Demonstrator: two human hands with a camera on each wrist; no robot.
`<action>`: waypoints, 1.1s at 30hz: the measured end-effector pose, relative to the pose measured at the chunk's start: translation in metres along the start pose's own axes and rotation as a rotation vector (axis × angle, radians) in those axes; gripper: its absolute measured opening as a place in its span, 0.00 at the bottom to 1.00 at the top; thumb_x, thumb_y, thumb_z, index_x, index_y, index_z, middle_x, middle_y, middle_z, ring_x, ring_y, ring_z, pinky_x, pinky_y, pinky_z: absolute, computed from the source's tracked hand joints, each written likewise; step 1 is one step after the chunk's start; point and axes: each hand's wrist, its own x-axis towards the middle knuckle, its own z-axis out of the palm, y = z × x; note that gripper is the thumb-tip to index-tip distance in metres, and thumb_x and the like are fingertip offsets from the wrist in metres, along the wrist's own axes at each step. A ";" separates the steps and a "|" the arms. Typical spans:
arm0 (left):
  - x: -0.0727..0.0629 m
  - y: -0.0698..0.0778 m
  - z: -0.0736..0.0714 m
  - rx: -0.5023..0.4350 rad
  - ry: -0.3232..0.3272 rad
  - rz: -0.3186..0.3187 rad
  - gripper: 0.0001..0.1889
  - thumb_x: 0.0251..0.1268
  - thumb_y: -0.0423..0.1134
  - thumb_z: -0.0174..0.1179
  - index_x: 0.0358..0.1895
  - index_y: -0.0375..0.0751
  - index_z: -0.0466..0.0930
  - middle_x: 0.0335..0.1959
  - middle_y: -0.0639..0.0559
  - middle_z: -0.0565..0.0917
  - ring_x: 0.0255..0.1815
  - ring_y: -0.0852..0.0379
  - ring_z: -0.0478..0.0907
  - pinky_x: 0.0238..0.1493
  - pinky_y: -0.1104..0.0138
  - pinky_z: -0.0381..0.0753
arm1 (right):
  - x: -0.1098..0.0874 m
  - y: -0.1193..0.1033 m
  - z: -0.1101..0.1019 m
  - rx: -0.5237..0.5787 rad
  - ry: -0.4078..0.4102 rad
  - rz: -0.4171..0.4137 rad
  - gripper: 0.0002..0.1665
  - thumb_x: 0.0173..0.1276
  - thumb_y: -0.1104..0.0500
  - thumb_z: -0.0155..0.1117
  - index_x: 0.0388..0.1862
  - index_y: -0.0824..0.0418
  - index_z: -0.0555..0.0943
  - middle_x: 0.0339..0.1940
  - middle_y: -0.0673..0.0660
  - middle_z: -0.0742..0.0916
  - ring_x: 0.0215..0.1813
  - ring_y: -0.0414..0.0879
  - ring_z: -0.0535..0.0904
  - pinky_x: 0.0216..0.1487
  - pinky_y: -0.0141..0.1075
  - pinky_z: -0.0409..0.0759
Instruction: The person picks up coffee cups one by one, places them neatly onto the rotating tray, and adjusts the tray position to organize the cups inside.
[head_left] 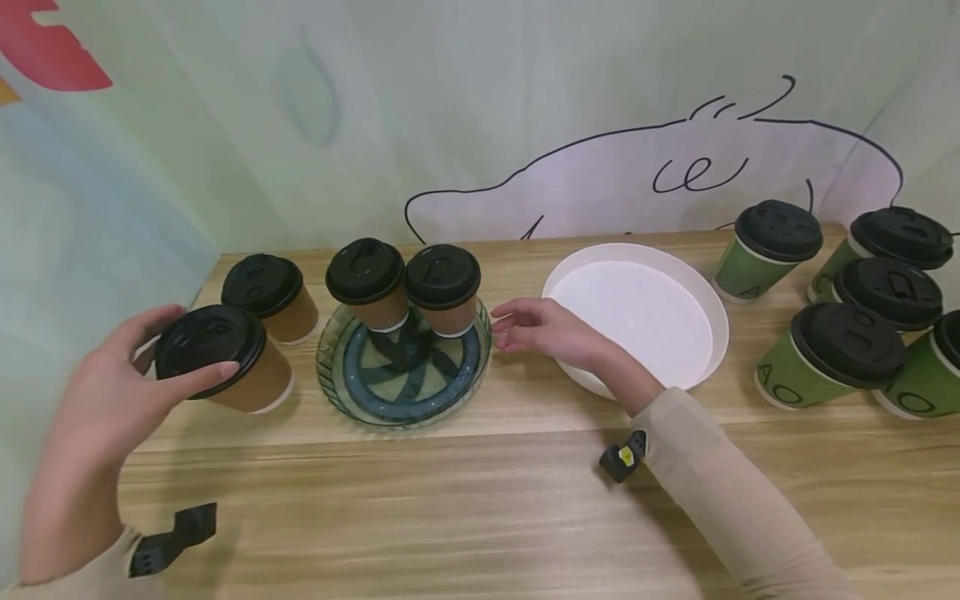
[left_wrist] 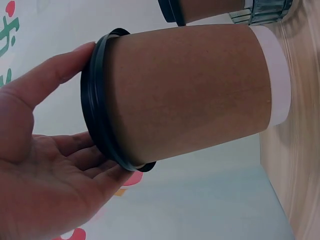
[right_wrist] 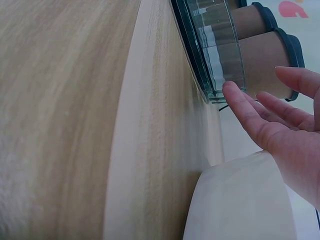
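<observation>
My left hand (head_left: 112, 392) holds a brown paper coffee cup (head_left: 258, 379) by the rim of its black lid, thumb on one side and fingers on the other. In the left wrist view the cup (left_wrist: 195, 90) shows its brown sleeve and white base. Behind it stands another lidded brown cup (head_left: 288, 317). Two more brown cups (head_left: 378, 310) (head_left: 450, 318) stand side by side on the clear ribbed glass plate (head_left: 405, 408). My right hand (head_left: 551, 329) is at that plate's right side, fingers extended and holding nothing; whether a fingertip touches the glass I cannot tell.
A round white tray (head_left: 637, 321) lies below and beyond my right forearm. Several green paper cups with black lids (head_left: 806, 371) are grouped at the table's right end. A printed curtain (head_left: 480, 108) hangs along the back edge of the wooden table (head_left: 465, 517).
</observation>
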 end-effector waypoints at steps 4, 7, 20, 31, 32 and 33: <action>0.000 0.006 0.001 -0.002 -0.003 0.015 0.47 0.56 0.54 0.61 0.73 0.44 0.42 0.72 0.38 0.43 0.65 0.27 0.46 0.50 0.34 0.57 | 0.000 0.000 0.001 0.000 0.002 -0.004 0.25 0.64 0.70 0.53 0.60 0.73 0.66 0.53 0.69 0.77 0.49 0.54 0.77 0.50 0.40 0.77; 0.000 0.010 0.003 0.006 -0.008 0.026 0.47 0.57 0.54 0.60 0.73 0.44 0.42 0.72 0.39 0.43 0.65 0.27 0.45 0.50 0.34 0.56 | 0.000 0.000 0.000 -0.006 0.001 -0.004 0.25 0.64 0.70 0.53 0.60 0.73 0.66 0.52 0.69 0.77 0.49 0.54 0.77 0.50 0.41 0.77; 0.005 0.028 0.007 0.019 -0.038 0.066 0.47 0.55 0.56 0.60 0.73 0.46 0.42 0.72 0.41 0.43 0.66 0.27 0.45 0.50 0.34 0.57 | 0.000 0.000 0.000 0.004 -0.004 -0.013 0.24 0.64 0.70 0.52 0.60 0.74 0.67 0.52 0.70 0.77 0.48 0.53 0.77 0.51 0.42 0.76; 0.008 0.041 0.014 0.038 -0.080 0.123 0.47 0.54 0.58 0.61 0.73 0.46 0.45 0.72 0.42 0.45 0.65 0.28 0.49 0.49 0.34 0.58 | -0.001 -0.001 0.001 0.016 0.000 -0.030 0.24 0.64 0.71 0.52 0.60 0.75 0.66 0.53 0.72 0.76 0.48 0.53 0.77 0.51 0.42 0.76; 0.008 0.043 0.015 0.037 -0.081 0.130 0.47 0.54 0.57 0.61 0.72 0.45 0.45 0.72 0.41 0.46 0.65 0.27 0.49 0.49 0.34 0.58 | -0.001 -0.001 0.001 0.020 0.002 -0.030 0.24 0.64 0.71 0.52 0.59 0.75 0.66 0.53 0.72 0.76 0.48 0.53 0.77 0.51 0.42 0.76; 0.009 0.044 0.016 0.035 -0.081 0.135 0.47 0.54 0.57 0.61 0.72 0.45 0.46 0.72 0.41 0.46 0.65 0.27 0.49 0.50 0.35 0.58 | -0.001 -0.001 0.001 0.018 0.002 -0.032 0.24 0.64 0.71 0.52 0.60 0.76 0.66 0.53 0.72 0.76 0.48 0.53 0.77 0.51 0.42 0.76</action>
